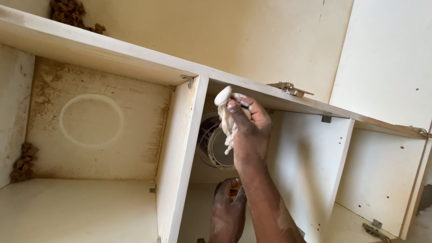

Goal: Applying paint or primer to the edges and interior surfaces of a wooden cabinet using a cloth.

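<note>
- Notably, one white cloth (227, 118), frame centre: soft, light, limp; judged easiest taken bunched in the fist.
- Right hand (249, 130): grip closed around the cloth, against the cabinet's top edge.
- Left hand (227, 211): lower centre, grip state unclear, apparently empty.
- Cabinet compartments (180, 148): three visible.
- Hinges (288, 88): three.

Soft, warm daylight fills the view evenly; no glare. The middle compartment (202, 198) lies in dim shadow; the raised hand (249, 128) casts a faint one. Focus is sharp; edges bend slightly outward.
</note>
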